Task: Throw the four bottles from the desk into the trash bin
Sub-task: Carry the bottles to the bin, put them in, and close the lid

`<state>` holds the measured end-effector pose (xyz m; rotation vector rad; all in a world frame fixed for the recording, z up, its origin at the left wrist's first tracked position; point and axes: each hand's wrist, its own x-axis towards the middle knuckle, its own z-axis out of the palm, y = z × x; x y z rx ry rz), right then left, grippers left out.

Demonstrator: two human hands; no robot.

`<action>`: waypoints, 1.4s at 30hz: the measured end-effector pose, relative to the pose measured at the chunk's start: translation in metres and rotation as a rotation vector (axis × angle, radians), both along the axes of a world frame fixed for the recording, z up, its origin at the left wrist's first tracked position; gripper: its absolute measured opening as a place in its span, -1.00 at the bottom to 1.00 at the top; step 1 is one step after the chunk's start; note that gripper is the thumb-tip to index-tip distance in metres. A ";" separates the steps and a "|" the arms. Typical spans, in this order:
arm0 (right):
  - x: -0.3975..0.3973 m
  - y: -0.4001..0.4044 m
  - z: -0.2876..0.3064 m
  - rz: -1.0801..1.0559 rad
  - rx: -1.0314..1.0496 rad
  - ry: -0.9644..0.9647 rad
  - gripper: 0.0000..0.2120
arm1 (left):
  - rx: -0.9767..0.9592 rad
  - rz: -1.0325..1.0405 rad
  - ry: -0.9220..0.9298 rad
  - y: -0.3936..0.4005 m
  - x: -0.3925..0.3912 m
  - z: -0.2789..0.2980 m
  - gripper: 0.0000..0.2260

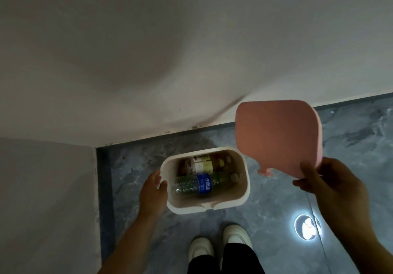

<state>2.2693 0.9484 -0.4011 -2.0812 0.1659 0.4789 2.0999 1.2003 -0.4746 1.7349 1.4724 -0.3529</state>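
A small white trash bin [244,190] stands uncovered on the grey floor near the wall corner. Inside lie a clear bottle with a blue label [204,183] and, behind it, a bottle with a white and yellow label [207,163]; more may be hidden beneath. My left hand [153,190] grips the bin's left rim. My right hand [331,185] holds the pink lid [276,137] by its lower edge, tilted up and to the right of the bin's mouth.
White walls meet in a corner behind and left of the bin. My two white shoes [219,246] stand just in front of it. A bright round light reflection [307,227] shines on the floor at the right.
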 end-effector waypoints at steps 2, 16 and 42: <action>-0.004 -0.003 0.009 -0.027 0.074 0.029 -0.90 | -0.035 0.022 -0.013 0.000 0.000 0.003 -0.66; -0.035 0.022 -0.043 0.115 0.280 0.486 -0.83 | -0.283 0.089 -0.192 0.001 -0.005 0.001 -0.64; -0.061 0.049 -0.118 0.573 -0.504 0.125 -0.61 | 0.125 -0.028 -0.180 -0.021 -0.045 -0.039 -0.81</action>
